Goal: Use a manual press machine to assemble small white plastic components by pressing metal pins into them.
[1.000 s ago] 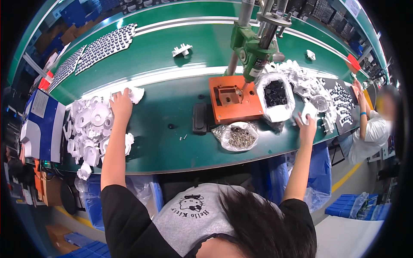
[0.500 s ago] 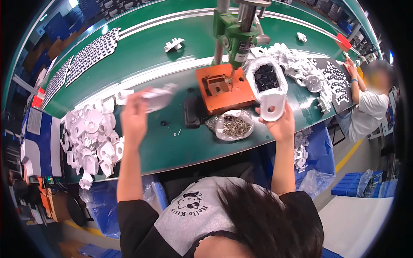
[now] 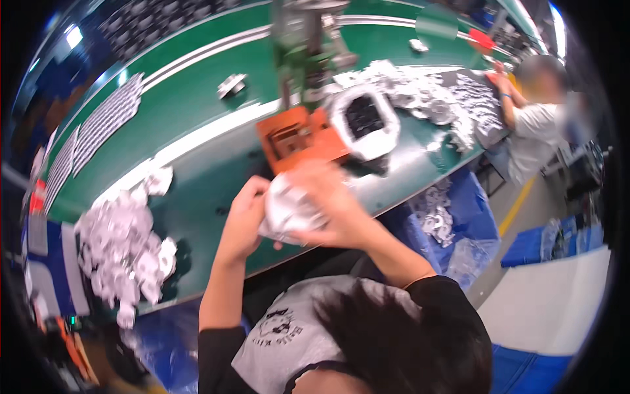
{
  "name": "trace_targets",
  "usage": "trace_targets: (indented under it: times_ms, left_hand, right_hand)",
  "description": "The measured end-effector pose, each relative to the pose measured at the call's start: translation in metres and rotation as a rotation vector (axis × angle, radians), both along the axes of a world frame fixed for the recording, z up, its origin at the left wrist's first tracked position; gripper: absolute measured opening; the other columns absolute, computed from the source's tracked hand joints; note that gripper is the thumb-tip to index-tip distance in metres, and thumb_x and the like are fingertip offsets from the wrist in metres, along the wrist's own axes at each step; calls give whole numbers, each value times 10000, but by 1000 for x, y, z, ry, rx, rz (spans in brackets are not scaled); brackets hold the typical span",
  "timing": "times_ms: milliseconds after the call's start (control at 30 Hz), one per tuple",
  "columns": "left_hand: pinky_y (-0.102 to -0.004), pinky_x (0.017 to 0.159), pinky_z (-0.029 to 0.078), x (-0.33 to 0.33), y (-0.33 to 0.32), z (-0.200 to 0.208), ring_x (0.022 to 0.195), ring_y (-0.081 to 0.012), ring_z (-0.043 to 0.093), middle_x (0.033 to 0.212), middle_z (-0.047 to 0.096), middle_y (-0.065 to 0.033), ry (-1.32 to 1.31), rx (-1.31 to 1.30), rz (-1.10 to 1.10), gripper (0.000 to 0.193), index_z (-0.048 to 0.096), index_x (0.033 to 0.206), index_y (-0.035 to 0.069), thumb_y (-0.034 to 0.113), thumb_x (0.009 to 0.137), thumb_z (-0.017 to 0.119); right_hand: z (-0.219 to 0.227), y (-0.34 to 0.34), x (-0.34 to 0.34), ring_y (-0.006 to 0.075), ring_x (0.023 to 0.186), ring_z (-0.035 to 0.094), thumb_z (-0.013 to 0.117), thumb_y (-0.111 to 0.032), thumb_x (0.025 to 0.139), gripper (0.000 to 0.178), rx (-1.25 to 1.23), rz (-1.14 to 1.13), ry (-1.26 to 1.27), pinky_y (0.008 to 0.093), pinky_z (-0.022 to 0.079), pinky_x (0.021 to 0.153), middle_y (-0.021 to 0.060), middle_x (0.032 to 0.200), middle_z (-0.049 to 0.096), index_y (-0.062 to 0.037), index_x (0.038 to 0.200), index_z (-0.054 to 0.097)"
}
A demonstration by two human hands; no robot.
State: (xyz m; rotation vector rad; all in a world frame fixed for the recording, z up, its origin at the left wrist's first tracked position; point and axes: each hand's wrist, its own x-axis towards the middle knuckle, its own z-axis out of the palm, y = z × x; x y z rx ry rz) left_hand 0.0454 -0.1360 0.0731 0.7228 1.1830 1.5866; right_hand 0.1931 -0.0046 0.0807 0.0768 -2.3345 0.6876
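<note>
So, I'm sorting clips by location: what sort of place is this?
Probably a factory assembly workshop: a green press with an orange base stands at the bench, white parts lie heaped at left, and another person is farther right.

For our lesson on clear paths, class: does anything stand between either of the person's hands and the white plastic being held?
Nothing visible does: the left hand and right hand hold the white plastic directly, from either side. Motion blur hides the exact points of contact.
</note>
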Motion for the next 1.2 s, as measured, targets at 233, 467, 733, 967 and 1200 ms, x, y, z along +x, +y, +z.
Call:
trace_targets:
  times_ms: [233, 467, 733, 967, 1200]
  left_hand:
    - [-254, 614, 472, 5, 5, -38, 692, -106, 573, 793, 579, -33, -163, -59, 254, 157, 511, 884, 59, 164, 961, 423]
    - [-300, 555, 524, 4, 30, -23, 704, -169, 622, 862, 619, -114, -174, -83, 13, 328, 524, 952, -4, 278, 991, 362]
    - [-285, 686, 475, -171, 122, -17, 845, -163, 578, 984, 598, -122, 903, -43, 599, 323, 447, 1198, -12, 96, 898, 501]
    - [-349, 798, 481, -333, 256, -183, 824, -214, 627, 883, 632, -142, 1513, 327, 311, 177, 634, 947, 42, 197, 879, 580]
    - [-366, 709, 486, -303, 286, -183, 749, -238, 632, 827, 638, -129, 1588, 427, 280, 120, 632, 841, 66, 166, 837, 566]
  right_hand:
    - [-30, -16, 3, 349, 1054, 526, 734, -359, 729, 714, -43, -67, -124, 433, 410, 896, 182, 1141, 537, -8, 1277, 439]
    - [-16, 15, 20, 347, 1061, 512, 742, -322, 716, 764, -367, 16, -462, 404, 429, 873, 184, 1149, 502, -13, 1302, 362]
    - [-76, 84, 71, 293, 1120, 494, 732, -238, 686, 758, -660, -327, 73, 357, 421, 923, 159, 1257, 435, -60, 1321, 358]
    - [-118, 118, 89, 310, 1160, 472, 718, -237, 703, 759, -528, -696, -20, 342, 362, 981, 173, 1245, 454, -52, 1336, 341]
    - [-117, 116, 91, 347, 1126, 493, 716, -277, 705, 741, -658, -745, 9, 381, 394, 954, 187, 1204, 469, -45, 1310, 357]
